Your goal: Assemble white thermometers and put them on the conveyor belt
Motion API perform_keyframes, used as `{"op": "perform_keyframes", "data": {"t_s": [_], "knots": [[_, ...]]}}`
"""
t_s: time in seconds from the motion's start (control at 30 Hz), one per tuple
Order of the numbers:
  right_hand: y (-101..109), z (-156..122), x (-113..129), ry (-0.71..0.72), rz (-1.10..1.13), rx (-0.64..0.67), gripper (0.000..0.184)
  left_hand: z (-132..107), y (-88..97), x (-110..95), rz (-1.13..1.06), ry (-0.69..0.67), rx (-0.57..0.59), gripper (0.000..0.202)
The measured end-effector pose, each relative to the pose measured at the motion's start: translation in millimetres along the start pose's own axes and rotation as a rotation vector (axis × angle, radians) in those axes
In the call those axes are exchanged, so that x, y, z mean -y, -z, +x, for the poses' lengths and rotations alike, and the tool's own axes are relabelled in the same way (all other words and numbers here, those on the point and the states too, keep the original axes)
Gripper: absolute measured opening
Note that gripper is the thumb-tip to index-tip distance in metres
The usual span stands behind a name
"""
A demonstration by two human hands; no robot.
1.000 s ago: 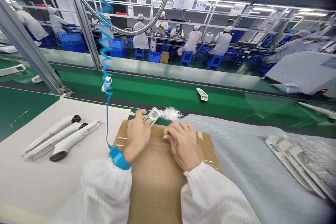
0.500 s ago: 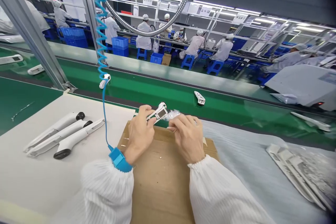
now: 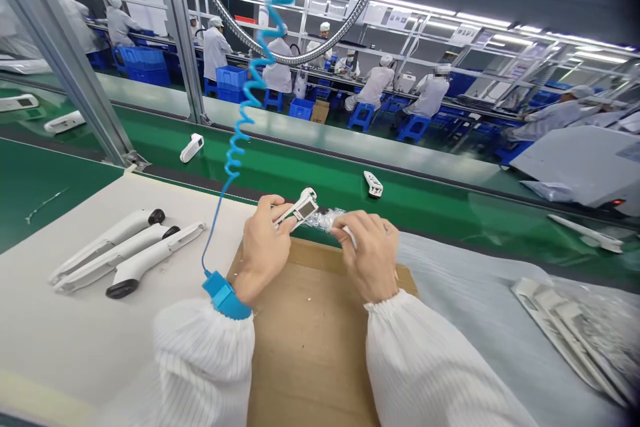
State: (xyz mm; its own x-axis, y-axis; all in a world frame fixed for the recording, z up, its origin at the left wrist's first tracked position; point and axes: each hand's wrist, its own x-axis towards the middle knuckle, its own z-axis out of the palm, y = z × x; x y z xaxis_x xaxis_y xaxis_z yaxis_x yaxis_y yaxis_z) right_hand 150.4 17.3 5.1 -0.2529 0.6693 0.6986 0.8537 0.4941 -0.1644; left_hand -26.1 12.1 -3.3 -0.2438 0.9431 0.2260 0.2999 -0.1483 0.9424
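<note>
My left hand [image 3: 264, 240] is closed round a white handheld device housing [image 3: 300, 210] with a small dark screen, its head tilted up and to the right. My right hand [image 3: 369, 250] is pinched just right of it. A small white piece [image 3: 352, 236] shows between its thumb and fingers; most of it is hidden. Crumpled clear plastic [image 3: 323, 219] lies between the device and the right fingertips; whether they touch it I cannot tell. Beneath both hands is a brown cardboard sheet [image 3: 310, 340]. A blue wrist strap [image 3: 227, 295] with a coiled cord circles my left wrist.
Several white housings [image 3: 145, 260] lie on the pale mat at left. More white parts [image 3: 560, 320] and clear bags sit at right. Across the back runs a green conveyor belt [image 3: 280, 167] carrying white devices. A metal post [image 3: 75, 60] stands at left; people in white work beyond.
My right hand has moved slightly right, away from the device, and a white piece now shows in its fingers. The coiled cord has swung right. Devices on the belt have shifted left.
</note>
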Motion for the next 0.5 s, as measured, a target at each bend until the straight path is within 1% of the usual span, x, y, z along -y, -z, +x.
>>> {"op": "perform_keyframes", "data": {"t_s": [0.07,0.13,0.17,0.2,0.27,0.33,0.37,0.43,0.5], "knots": [[-2,9,2,-0.029,0.02,-0.044,0.009,-6,-2.6,-7,0.059,-0.022,0.041,0.028],[-4,17,3,-0.064,0.055,-0.07,0.008,-11,-5.4,-15,0.094,-0.039,0.07,0.026],[-5,19,3,-0.104,0.083,-0.076,0.009,-12,-6.2,-17,0.091,-0.038,0.072,0.026],[-6,20,2,-0.169,0.126,-0.074,0.01,-13,-6.6,-19,0.075,-0.031,0.069,0.025],[-9,18,2,-0.361,0.287,-0.033,0.018,-13,-6.5,-20,0.022,-0.002,0.065,0.025],[-12,12,4,-0.542,0.526,0.038,0.028,-13,-6.2,-19,-0.022,0.004,0.077,0.024],[-13,10,6,-0.597,0.642,0.061,0.031,-13,-6.3,-18,-0.028,-0.007,0.086,0.024],[-12,6,14,-0.621,0.807,0.076,0.033,-12,-7.0,-15,0.011,-0.027,0.06,0.024],[-12,6,19,-0.584,0.865,0.094,0.032,-10,-7.9,-10,0.047,0.01,-0.012,0.025]]}}
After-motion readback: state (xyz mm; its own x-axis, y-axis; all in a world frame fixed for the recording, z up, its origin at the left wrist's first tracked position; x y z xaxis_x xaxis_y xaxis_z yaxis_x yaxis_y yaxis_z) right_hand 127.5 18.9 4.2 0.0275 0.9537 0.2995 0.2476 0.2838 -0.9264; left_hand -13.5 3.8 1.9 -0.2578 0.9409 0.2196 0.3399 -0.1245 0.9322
